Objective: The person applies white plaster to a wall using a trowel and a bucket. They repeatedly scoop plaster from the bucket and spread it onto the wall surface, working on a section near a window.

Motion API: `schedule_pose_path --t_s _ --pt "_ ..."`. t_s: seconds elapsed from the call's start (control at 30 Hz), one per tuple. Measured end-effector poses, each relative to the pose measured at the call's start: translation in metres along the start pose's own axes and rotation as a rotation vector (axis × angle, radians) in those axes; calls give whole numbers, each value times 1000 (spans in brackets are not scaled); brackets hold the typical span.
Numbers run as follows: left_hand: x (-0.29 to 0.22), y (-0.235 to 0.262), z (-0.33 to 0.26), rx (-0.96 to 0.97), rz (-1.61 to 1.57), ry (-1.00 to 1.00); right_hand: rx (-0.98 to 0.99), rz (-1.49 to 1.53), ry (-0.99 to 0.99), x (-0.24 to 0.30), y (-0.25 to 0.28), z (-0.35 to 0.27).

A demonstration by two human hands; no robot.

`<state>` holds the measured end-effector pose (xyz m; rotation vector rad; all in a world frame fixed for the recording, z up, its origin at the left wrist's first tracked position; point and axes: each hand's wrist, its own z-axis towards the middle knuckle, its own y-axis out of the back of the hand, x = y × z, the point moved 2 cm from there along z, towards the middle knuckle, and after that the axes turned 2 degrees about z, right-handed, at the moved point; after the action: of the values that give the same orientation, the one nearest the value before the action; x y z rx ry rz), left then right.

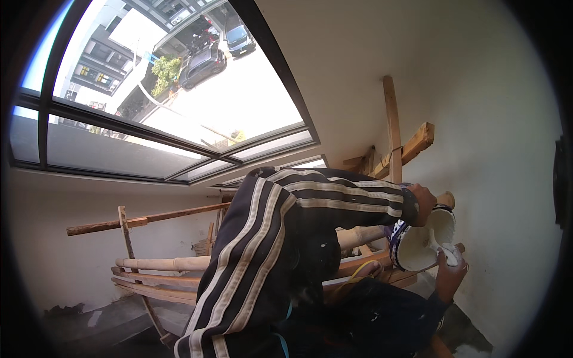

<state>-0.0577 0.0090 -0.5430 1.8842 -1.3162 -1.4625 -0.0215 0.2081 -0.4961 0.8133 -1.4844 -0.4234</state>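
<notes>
Two hands work at about 4 o'clock in the view. Left hand [422, 204], on a dark sleeve with pale stripes [286, 238], clamps the upper rim of a bucket [421, 241]; its fingertips are hidden behind the rim. Right hand [449, 269] sits just below the bucket mouth, fingers closed around a small tool [449, 255] smeared white; tool type is hard to make out. Bucket is round, tipped on its side, inside coated with white paste, outer wall dark with a printed pattern. Sleeve and dark trousers [370, 325] hide most of the bamboo and timber scaffold [179, 262]. Scaffold poles are rounded, planks rough, one nailed cross brace [400, 149] at 2 o'clock. White plastered wall [495, 119] is just beside the hands, smooth. Window frame [179, 149] fills 10 o'clock, street below. Fisheye rim cuts off all corners.
</notes>
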Motion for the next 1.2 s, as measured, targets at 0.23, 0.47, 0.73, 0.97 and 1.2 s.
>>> schedule_pose_path --t_s 0.23,0.47,0.73,0.97,1.2 --pt "-4 13 -3 -34 -53 12 -153 283 -157 -61 7 -38" --pt "0 18 -12 16 -52 44 -136 233 -101 -95 8 -62" --pt "-6 28 -19 -29 -66 93 -101 356 -16 -130 -2 -61" --pt "-6 19 -7 -49 -80 84 -44 445 16 -134 -1 -56" --pt "-4 7 -13 -67 -77 128 -27 473 -94 -128 -5 -63"
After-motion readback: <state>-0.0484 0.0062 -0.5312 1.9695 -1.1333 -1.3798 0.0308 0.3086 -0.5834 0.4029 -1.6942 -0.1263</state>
